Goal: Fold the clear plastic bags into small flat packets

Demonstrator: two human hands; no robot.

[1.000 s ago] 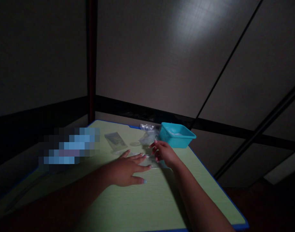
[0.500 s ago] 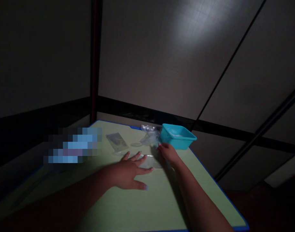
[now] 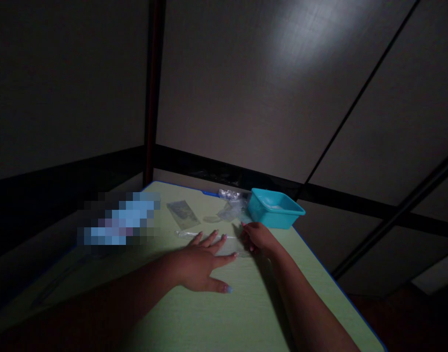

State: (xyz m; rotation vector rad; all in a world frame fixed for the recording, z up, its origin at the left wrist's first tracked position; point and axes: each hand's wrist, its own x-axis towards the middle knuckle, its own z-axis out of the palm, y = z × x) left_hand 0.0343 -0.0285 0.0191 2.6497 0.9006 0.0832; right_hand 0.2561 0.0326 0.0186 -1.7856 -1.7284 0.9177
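A clear plastic bag or film (image 3: 229, 244) lies flat on the pale green table, its long edge catching the light. My left hand (image 3: 203, 266) rests palm down over its near left part, fingers spread wide. By the right end of the plastic is my right hand (image 3: 258, 238), its fingers curled together; what they pinch, if anything, is hidden. Just beyond the hands sits a crumpled heap of clear plastic (image 3: 233, 210). Farther left, a flat greyish packet (image 3: 182, 214) lies on the table.
A turquoise plastic basket (image 3: 277, 216) stands at the table's far right, behind my right hand. A blurred-out light blue object (image 3: 121, 222) is at the left edge. The green tabletop (image 3: 209, 322) has a blue rim; dark panels rise behind it.
My right hand has shifted slightly nearer to me, its fingers more curled. My left hand stays spread on the plastic. The whole view has moved a little, so everything appears farther right.
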